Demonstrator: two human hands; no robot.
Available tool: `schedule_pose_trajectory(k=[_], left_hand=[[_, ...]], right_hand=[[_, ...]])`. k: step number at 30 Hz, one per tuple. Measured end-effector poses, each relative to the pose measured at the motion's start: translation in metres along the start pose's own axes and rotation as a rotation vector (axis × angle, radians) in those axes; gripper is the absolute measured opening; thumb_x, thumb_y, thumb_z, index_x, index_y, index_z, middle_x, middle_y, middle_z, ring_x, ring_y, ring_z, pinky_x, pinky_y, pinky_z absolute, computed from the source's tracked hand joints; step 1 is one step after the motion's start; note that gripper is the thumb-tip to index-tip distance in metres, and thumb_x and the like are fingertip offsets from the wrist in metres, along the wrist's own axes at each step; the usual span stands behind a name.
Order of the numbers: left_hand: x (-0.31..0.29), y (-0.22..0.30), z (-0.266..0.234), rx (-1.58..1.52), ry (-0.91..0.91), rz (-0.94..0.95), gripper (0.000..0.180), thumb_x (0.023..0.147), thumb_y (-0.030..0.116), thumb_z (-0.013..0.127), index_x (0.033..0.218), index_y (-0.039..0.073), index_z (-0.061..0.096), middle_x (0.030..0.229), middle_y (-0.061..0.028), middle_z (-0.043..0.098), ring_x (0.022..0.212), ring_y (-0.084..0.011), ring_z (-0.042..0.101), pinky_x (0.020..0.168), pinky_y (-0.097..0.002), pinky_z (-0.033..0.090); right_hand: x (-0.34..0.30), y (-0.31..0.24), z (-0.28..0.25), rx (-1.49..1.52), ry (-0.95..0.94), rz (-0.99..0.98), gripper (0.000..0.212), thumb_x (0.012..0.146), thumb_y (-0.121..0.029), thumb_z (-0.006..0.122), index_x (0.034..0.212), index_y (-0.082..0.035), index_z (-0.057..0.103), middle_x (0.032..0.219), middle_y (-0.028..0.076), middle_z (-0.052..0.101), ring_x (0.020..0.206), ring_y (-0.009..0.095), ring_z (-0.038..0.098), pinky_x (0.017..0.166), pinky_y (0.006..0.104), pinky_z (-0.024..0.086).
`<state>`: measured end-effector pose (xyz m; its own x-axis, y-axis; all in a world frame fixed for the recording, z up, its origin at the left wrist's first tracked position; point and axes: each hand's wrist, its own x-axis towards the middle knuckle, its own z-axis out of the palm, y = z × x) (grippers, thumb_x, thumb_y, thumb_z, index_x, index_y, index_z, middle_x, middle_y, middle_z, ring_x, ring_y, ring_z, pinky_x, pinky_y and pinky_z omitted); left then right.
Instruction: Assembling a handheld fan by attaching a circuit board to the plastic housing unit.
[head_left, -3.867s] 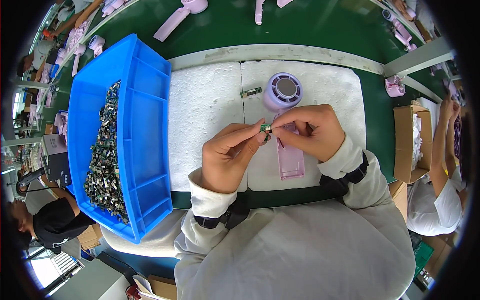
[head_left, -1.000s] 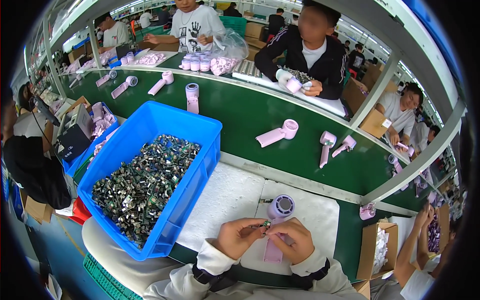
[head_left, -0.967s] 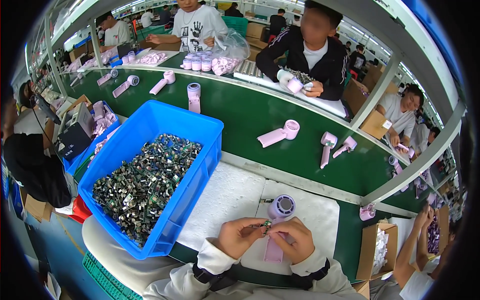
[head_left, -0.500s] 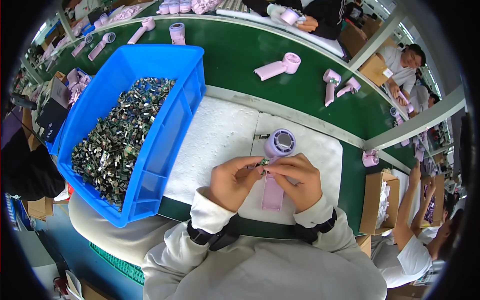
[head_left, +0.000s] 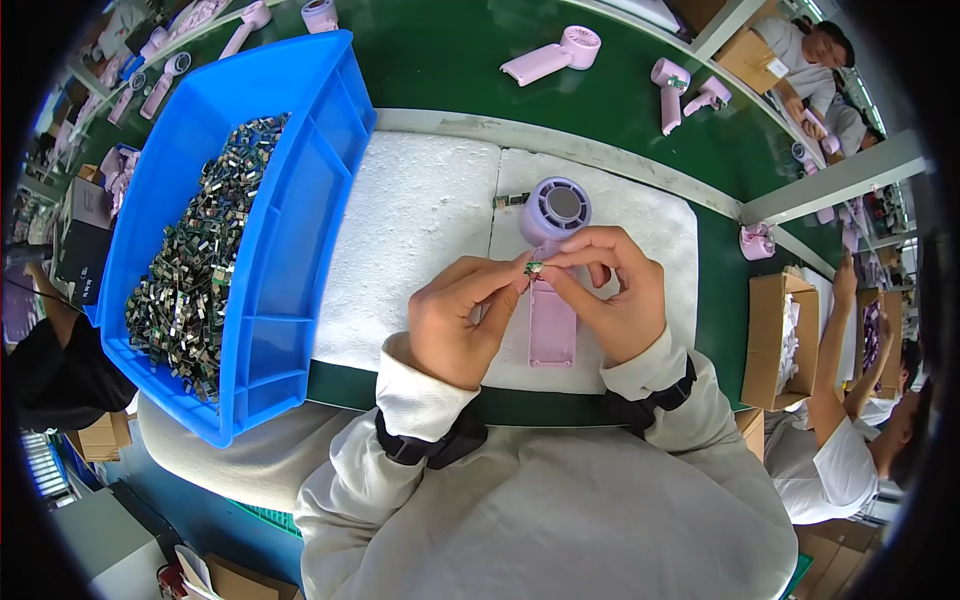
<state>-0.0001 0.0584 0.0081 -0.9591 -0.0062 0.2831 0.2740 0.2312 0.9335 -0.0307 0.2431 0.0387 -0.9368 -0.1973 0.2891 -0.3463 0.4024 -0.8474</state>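
A small green circuit board (head_left: 534, 268) is pinched between the fingertips of both my hands, above a handheld fan. My left hand (head_left: 452, 318) is closed on the board's left side. From the right, my right hand (head_left: 622, 298) grips it between thumb and forefinger, the other fingers curled. Beneath lies the lilac fan's round head (head_left: 557, 208) and, nearer me, its open pink handle shell (head_left: 553, 325). Fingers cover the joint between head and handle. Beside the fan head, a second small circuit board (head_left: 510, 200) rests on the white foam sheet (head_left: 410, 230).
A blue bin (head_left: 275, 345) heaped with small circuit boards (head_left: 200, 265) stands at my left. Beyond a pale rail, several pink fans (head_left: 550, 57) lie on the green belt (head_left: 430, 60). A metal post (head_left: 835, 180) and a cardboard box (head_left: 765, 340) are at right; co-workers sit nearby.
The view has tilted, so the bench and bin appear higher. The circuit board shows more plainly between my fingertips, and my right-hand fingers have shifted around it.
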Motion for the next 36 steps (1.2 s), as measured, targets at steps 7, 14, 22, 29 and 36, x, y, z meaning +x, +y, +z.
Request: schedule_pose_trajectory(k=[7, 14, 22, 29, 36], left_hand=[[-0.009, 0.025, 0.021, 0.274, 0.181, 0.146, 0.035, 0.084, -0.007, 0.069, 0.117, 0.005, 0.072, 0.097, -0.0121, 0.067, 0.079, -0.0248, 0.071, 0.065, -0.0324, 0.057], [-0.009, 0.031, 0.033, 0.419, 0.215, 0.166, 0.034, 0.085, -0.009, 0.069, 0.117, 0.003, 0.072, 0.097, -0.0130, 0.067, 0.081, -0.0263, 0.071, 0.067, -0.0325, 0.056], [0.006, 0.062, 0.001, 0.594, -0.066, 0.185, 0.052, 0.077, -0.009, 0.062, 0.128, -0.006, 0.057, 0.105, -0.0173, 0.062, 0.093, -0.0325, 0.068, 0.078, -0.0361, 0.058], [0.074, 0.012, -0.009, 0.674, -0.185, 0.181, 0.026, 0.089, 0.003, 0.061, 0.115, 0.001, 0.063, 0.111, -0.0216, 0.063, 0.099, -0.0408, 0.062, 0.088, -0.0466, 0.053], [0.085, 0.000, 0.018, 0.946, -0.303, 0.202, 0.013, 0.080, 0.009, 0.066, 0.090, 0.005, 0.073, 0.106, -0.0173, 0.065, 0.102, -0.0331, 0.063, 0.084, -0.0402, 0.055]], right_hand=[[-0.003, -0.003, -0.003, 0.305, -0.009, 0.247, 0.027, 0.082, 0.002, 0.079, 0.103, -0.004, 0.064, 0.092, 0.001, 0.074, 0.065, 0.000, 0.044, 0.061, 0.0172, 0.035], [-0.006, 0.002, -0.002, 0.405, 0.012, 0.295, 0.024, 0.082, 0.004, 0.077, 0.102, -0.002, 0.065, 0.093, 0.002, 0.075, 0.066, 0.000, 0.047, 0.063, 0.0169, 0.036], [0.009, -0.008, -0.016, 0.185, -0.090, 0.205, 0.028, 0.082, 0.007, 0.074, 0.107, -0.001, 0.064, 0.097, 0.006, 0.074, 0.070, 0.002, 0.053, 0.065, 0.0182, 0.040], [0.096, -0.008, -0.068, 0.165, -0.170, -0.007, 0.035, 0.085, 0.005, 0.069, 0.119, -0.003, 0.059, 0.101, 0.003, 0.069, 0.077, 0.004, 0.055, 0.065, 0.0188, 0.040], [0.258, 0.050, -0.091, -0.023, -0.056, -0.016, 0.034, 0.089, -0.003, 0.067, 0.122, -0.002, 0.060, 0.096, 0.001, 0.070, 0.076, 0.006, 0.059, 0.063, 0.0214, 0.044]])
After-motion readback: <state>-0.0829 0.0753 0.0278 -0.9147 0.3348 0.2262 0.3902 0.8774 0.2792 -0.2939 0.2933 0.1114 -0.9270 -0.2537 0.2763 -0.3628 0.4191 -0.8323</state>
